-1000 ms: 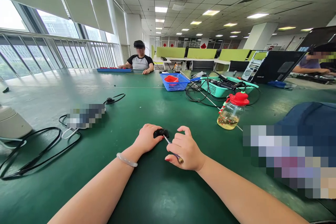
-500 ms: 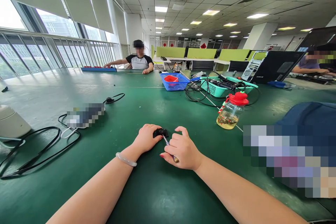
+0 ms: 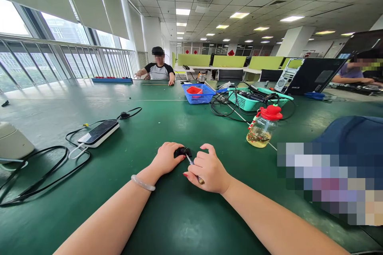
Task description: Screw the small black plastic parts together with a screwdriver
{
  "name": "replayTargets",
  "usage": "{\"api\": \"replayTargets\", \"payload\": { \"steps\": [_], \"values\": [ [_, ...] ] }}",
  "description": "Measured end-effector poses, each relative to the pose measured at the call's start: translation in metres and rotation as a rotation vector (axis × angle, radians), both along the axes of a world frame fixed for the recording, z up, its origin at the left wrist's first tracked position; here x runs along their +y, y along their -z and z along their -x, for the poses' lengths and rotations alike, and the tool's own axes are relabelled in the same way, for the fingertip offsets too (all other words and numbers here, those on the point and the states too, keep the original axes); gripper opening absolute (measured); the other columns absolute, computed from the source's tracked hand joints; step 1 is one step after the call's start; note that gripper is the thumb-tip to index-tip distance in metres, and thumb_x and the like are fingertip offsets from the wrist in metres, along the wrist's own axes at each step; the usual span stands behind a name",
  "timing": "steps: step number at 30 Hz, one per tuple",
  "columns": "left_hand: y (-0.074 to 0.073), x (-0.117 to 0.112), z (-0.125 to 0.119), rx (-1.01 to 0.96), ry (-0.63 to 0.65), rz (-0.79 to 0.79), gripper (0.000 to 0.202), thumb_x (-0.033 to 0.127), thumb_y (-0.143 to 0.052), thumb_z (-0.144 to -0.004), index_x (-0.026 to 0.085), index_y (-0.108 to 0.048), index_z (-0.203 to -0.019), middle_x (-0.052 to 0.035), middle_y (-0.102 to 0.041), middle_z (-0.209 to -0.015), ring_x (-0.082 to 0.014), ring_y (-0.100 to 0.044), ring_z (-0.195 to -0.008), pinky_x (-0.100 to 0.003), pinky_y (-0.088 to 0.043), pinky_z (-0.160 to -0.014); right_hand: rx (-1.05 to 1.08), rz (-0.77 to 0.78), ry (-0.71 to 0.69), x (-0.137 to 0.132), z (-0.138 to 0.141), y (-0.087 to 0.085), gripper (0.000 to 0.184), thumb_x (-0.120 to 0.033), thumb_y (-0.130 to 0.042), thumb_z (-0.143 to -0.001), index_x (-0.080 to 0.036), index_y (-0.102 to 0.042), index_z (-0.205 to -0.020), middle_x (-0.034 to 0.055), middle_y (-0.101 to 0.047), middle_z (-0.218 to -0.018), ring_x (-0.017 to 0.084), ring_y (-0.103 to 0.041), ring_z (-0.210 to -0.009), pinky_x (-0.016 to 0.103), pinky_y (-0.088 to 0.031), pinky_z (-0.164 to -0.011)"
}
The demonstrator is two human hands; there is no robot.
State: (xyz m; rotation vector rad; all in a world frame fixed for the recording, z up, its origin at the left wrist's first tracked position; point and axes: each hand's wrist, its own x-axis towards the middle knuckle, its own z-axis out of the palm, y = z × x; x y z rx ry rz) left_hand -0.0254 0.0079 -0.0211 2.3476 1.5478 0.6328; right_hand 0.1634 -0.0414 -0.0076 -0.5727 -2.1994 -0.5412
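Observation:
My left hand lies on the green table with its fingers closed over a small black part, pinning it to the surface. My right hand is wrapped round a thin screwdriver. Its metal shaft points up and left, and the tip meets the black part. The yellowish handle end sticks out below my fingers. The two hands sit close together in the lower middle of the head view.
A phone with black cables lies to the left, beside a white device. A red-lidded glass jar stands to the right. Blue basket and teal basket sit further back. A person sits at the far end.
My hands have barely moved, staying on the black part and screwdriver. The person at the far end shifted an arm along the blue tray.

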Motion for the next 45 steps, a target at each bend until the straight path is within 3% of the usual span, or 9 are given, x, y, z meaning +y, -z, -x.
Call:
{"api": "replayTargets", "payload": {
  "steps": [26,36,40,45],
  "values": [
    [0.001,0.002,0.0,0.02,0.013,-0.005,0.034,0.035,-0.06,-0.081,0.025,-0.065,-0.113,-0.004,-0.068,-0.118,-0.028,-0.054,-0.116,-0.045,-0.041,-0.104,-0.011,0.018,0.023,0.0,-0.004,-0.002,0.037,-0.026,-0.047,-0.091,-0.019,-0.056,-0.056,-0.0037,-0.042,-0.05,0.012,-0.035,-0.058,0.04,-0.031,-0.092],
    [0.0,0.002,0.001,0.021,0.023,0.004,0.034,0.036,-0.06,-0.082,0.026,-0.065,-0.114,-0.0038,-0.068,-0.119,-0.0282,-0.053,-0.117,-0.045,-0.041,-0.104,0.005,0.101,0.069,0.004,-0.006,-0.003,0.035,-0.026,-0.049,-0.091,-0.02,-0.056,-0.058,-0.0033,-0.045,-0.051,0.013,-0.039,-0.059,0.039,-0.031,-0.092],
    [0.002,0.003,0.002,0.012,0.028,-0.009,0.034,0.037,-0.061,-0.081,0.027,-0.065,-0.113,-0.0042,-0.068,-0.118,-0.028,-0.054,-0.116,-0.045,-0.041,-0.104,0.11,0.205,0.089,0.009,-0.01,0.0,0.036,-0.026,-0.045,-0.092,-0.02,-0.057,-0.059,-0.003,-0.048,-0.052,0.013,-0.043,-0.057,0.038,-0.033,-0.09],
    [0.002,0.003,0.002,0.015,0.03,-0.015,0.035,0.04,-0.062,-0.081,0.026,-0.065,-0.113,-0.0054,-0.068,-0.119,-0.029,-0.054,-0.116,-0.047,-0.041,-0.104,0.405,0.498,0.037,0.02,-0.019,0.004,0.04,-0.031,-0.042,-0.096,-0.02,-0.064,-0.064,-0.0014,-0.058,-0.055,0.013,-0.053,-0.058,0.034,-0.041,-0.08]
  ]
}}
